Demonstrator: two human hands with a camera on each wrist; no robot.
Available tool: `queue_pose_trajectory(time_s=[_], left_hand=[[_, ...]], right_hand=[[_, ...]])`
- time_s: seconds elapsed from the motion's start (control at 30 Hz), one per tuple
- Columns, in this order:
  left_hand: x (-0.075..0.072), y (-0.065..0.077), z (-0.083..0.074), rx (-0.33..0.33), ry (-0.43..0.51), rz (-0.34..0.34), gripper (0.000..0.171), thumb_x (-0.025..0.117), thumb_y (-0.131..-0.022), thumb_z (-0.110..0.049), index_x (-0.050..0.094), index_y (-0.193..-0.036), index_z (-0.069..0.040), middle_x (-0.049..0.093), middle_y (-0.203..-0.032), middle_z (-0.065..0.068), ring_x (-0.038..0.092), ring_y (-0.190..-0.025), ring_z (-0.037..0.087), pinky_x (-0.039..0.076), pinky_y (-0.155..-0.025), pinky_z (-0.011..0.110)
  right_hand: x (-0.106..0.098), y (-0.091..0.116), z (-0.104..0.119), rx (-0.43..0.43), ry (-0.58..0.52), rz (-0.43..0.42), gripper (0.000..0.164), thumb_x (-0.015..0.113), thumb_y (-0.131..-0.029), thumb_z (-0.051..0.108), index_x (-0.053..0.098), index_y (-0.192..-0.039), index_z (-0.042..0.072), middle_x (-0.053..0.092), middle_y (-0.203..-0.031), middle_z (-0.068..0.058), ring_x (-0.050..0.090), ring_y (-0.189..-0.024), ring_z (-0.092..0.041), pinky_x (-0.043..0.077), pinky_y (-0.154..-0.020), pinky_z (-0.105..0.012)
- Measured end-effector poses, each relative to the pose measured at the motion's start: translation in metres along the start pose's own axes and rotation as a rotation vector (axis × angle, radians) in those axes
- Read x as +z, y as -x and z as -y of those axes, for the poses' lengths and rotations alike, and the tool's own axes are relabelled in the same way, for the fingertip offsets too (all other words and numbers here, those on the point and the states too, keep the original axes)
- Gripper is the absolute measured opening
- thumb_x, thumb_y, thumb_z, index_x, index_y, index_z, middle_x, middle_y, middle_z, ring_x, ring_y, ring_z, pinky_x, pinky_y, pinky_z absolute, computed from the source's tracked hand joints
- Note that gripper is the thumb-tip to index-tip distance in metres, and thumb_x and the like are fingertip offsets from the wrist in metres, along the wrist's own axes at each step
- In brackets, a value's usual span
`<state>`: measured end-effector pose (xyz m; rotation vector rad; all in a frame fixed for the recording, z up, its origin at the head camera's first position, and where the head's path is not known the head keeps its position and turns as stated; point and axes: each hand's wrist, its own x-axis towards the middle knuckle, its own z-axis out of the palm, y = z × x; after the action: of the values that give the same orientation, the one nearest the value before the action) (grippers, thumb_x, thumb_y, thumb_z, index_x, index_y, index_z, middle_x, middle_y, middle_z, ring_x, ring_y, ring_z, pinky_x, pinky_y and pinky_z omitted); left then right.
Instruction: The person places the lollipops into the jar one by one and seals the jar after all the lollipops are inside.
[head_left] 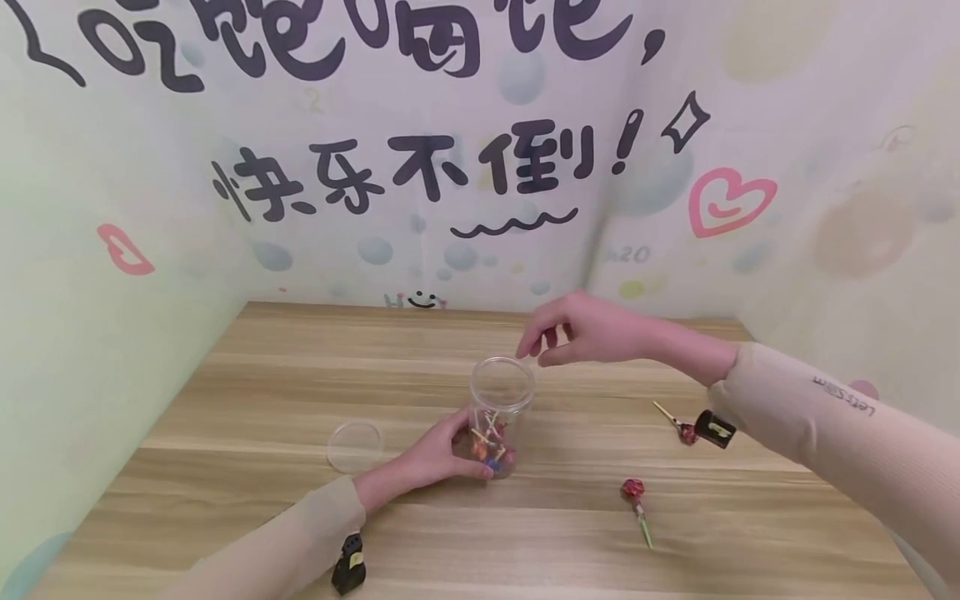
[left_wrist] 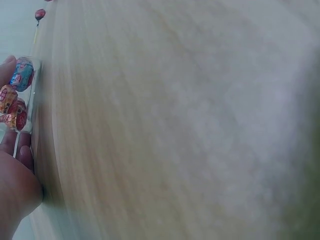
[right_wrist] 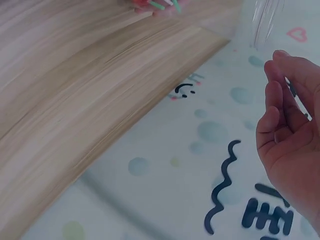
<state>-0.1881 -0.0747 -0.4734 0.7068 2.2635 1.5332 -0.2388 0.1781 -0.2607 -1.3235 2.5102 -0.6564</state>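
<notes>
A clear plastic jar stands uncovered and upright on the table, with several wrapped lollipops at its bottom. My left hand grips its lower side, thumb at the front. In the left wrist view, blue and orange wrappers show through the jar wall beside the fingers. Just above and to the right of the jar's rim is my right hand, its fingers loosely bent. Nothing shows between those fingers in the right wrist view, where the hand appears near the jar's clear edge.
A round clear lid lies left of the jar. To the right are two loose lollipops, one with a green stick nearer me, another with a yellow stick near the right sleeve. A printed wall sheet borders the wooden table.
</notes>
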Motion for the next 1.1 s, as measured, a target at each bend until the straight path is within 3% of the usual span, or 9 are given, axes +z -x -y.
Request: queue_pose_trajectory(time_s=[0.27,0.47,0.83,0.93,1.1], left_hand=[[0.0,0.0,0.0,-0.009,-0.005,-0.002,0.074,0.086,-0.076,-0.019,0.048,-0.14,-0.012,0.059,-0.136,0.007,0.05,-0.133,0.029,0.034,-0.114,0.053],[0.001,-0.001,0.001,-0.022,-0.013,-0.006,0.074,0.086,-0.075,-0.021,0.049,-0.139,-0.014,0.06,-0.136,0.006,0.051,-0.131,0.028,0.034,-0.114,0.053],[0.0,-0.002,0.002,-0.014,-0.013,-0.01,0.073,0.086,-0.076,-0.021,0.05,-0.139,-0.013,0.06,-0.136,0.006,0.05,-0.132,0.028,0.036,-0.114,0.052],[0.0,-0.002,0.002,-0.019,-0.013,-0.018,0.073,0.087,-0.075,-0.021,0.05,-0.138,-0.013,0.061,-0.134,0.006,0.051,-0.132,0.028,0.037,-0.113,0.051],[0.001,-0.001,0.001,-0.021,-0.017,-0.016,0.072,0.087,-0.074,-0.021,0.051,-0.137,-0.014,0.061,-0.134,0.006,0.052,-0.13,0.027,0.036,-0.113,0.051]], right_hand=[[-0.004,0.031,-0.023,0.097,-0.017,-0.061,0.022,0.07,-0.09,0.01,0.075,-0.106,0.024,0.073,-0.098,0.009,0.062,-0.084,-0.006,0.051,-0.068,-0.024],[0.005,0.053,-0.035,0.138,-0.016,-0.077,0.022,0.071,-0.091,0.015,0.073,-0.107,0.029,0.072,-0.097,0.014,0.062,-0.083,-0.005,0.052,-0.069,-0.023],[0.043,0.088,-0.055,0.205,-0.056,-0.173,0.018,0.074,-0.089,0.022,0.073,-0.107,0.028,0.073,-0.092,0.013,0.059,-0.07,-0.003,0.05,-0.063,-0.022],[0.056,0.099,-0.057,0.244,-0.089,-0.189,0.017,0.073,-0.09,0.023,0.073,-0.106,0.028,0.072,-0.089,0.011,0.059,-0.069,-0.006,0.049,-0.055,-0.022],[0.08,0.117,-0.058,0.296,-0.116,-0.24,0.015,0.072,-0.091,0.023,0.072,-0.104,0.028,0.071,-0.089,0.014,0.06,-0.074,-0.003,0.049,-0.06,-0.021]])
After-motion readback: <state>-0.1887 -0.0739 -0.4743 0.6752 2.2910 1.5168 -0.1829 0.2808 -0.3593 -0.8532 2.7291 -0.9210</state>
